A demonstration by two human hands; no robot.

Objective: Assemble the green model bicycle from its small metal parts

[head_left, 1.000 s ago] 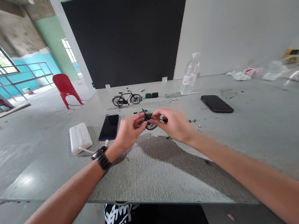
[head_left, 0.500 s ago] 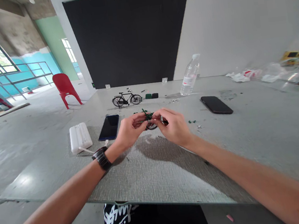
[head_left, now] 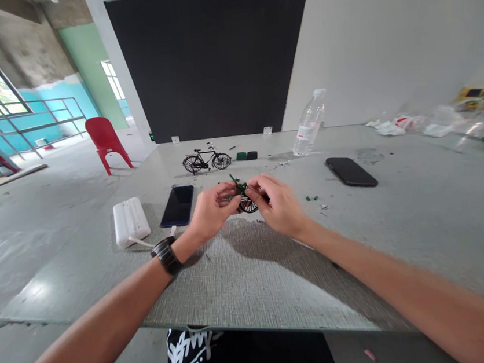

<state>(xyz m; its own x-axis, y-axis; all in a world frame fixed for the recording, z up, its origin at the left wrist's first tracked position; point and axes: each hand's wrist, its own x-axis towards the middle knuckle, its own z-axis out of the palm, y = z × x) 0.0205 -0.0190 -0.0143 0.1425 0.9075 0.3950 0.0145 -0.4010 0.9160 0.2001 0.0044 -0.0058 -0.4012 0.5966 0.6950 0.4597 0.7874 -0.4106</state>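
Observation:
Both hands meet over the middle of the grey table (head_left: 426, 224). My left hand (head_left: 211, 211), with a black watch on its wrist, and my right hand (head_left: 278, 205) pinch a small dark green model bicycle (head_left: 243, 196) between their fingertips. One spoked wheel and a green stem show between the fingers; the rest of the model is hidden. A finished black model bicycle (head_left: 206, 160) stands upright farther back on the table.
A dark phone (head_left: 177, 205) and a white power bank (head_left: 130, 220) lie to the left, a black phone (head_left: 351, 171) to the right. Behind stand a plastic bottle (head_left: 309, 123) and two small dark blocks (head_left: 246, 155). Small green parts (head_left: 313, 198) lie nearby, wrappers at far right.
My hands have stayed on the green model, and my right hand's fingers have shifted slightly on it. The view has drifted a little.

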